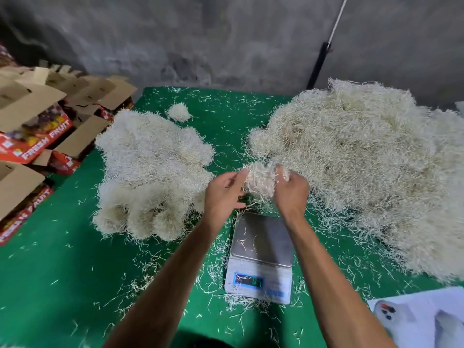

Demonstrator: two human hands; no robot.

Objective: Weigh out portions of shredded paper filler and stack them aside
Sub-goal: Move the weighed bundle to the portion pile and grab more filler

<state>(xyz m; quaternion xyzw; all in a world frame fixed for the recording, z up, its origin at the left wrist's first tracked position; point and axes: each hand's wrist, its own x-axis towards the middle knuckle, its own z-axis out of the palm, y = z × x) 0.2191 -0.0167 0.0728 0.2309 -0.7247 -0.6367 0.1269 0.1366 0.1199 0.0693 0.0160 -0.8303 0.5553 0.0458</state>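
Observation:
A clump of cream shredded paper [259, 180] hangs in the air just beyond the scale's far edge. My left hand [223, 194] pinches its left side and my right hand [291, 190] grips its right side. Below sits a small digital scale [259, 257] with a steel pan that carries only a few loose strands; its display is lit. A big loose heap of filler [364, 167] lies to the right. To the left, several rounded portions [150, 172] are stacked together.
A green cloth [62, 272] covers the surface, strewn with stray strands. One small tuft [178, 112] lies at the back. Folded "Fresh Fruit" cartons [37, 131] pile up at the left edge. A white phone on paper [391, 315] lies at the bottom right. A grey wall stands behind.

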